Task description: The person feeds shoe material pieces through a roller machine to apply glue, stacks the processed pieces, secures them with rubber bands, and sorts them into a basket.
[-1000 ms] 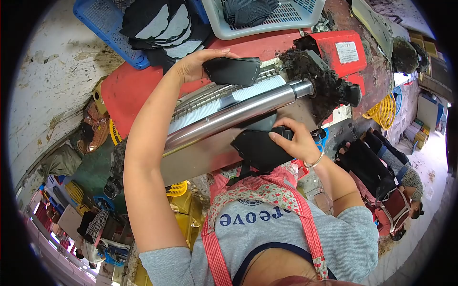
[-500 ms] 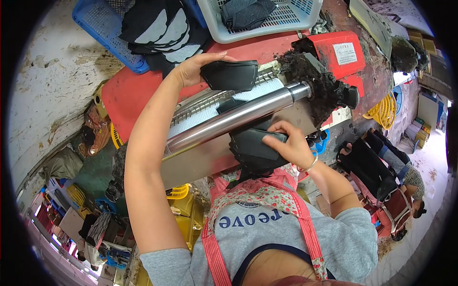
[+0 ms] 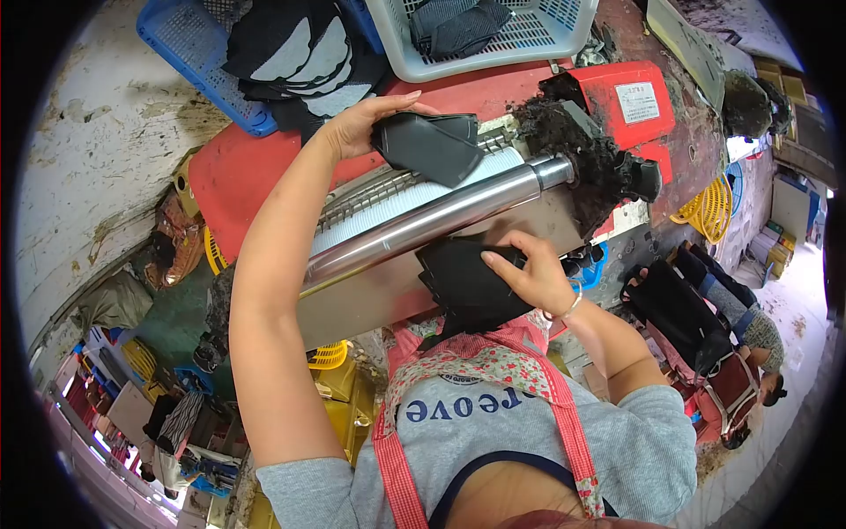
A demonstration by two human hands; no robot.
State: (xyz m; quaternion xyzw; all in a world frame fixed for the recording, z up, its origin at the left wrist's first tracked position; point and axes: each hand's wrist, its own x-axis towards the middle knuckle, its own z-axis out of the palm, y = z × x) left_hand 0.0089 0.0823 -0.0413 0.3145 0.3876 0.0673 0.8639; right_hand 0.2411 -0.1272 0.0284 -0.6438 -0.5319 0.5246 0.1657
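Note:
Beyond the metal roller (image 3: 441, 214), my left hand (image 3: 359, 126) holds a few black leather-like pieces (image 3: 427, 145). The uppermost one lies askew, its corner over the white ribbed feed surface (image 3: 361, 219). On the near side, my right hand (image 3: 531, 271) pinches the edge of a stack of black pieces (image 3: 471, 286), thumb on top and the other fingers partly hidden. That stack rests on the smooth metal plate (image 3: 352, 309) and reaches its edge by the apron. Both belong with the red machine (image 3: 256, 172).
A blue basket (image 3: 189, 66) with black and grey cut pieces (image 3: 304, 62) stands at the far left. Beside it is a pale basket (image 3: 489, 62) with dark pieces. Black, dirt-caked machine parts (image 3: 590, 167) flank the roller's right end. Another person (image 3: 762, 339) sits at right.
The black piece at the roller's far side has come out and now lies askew on those in my left hand. The small piece under my right thumb no longer shows on the stack.

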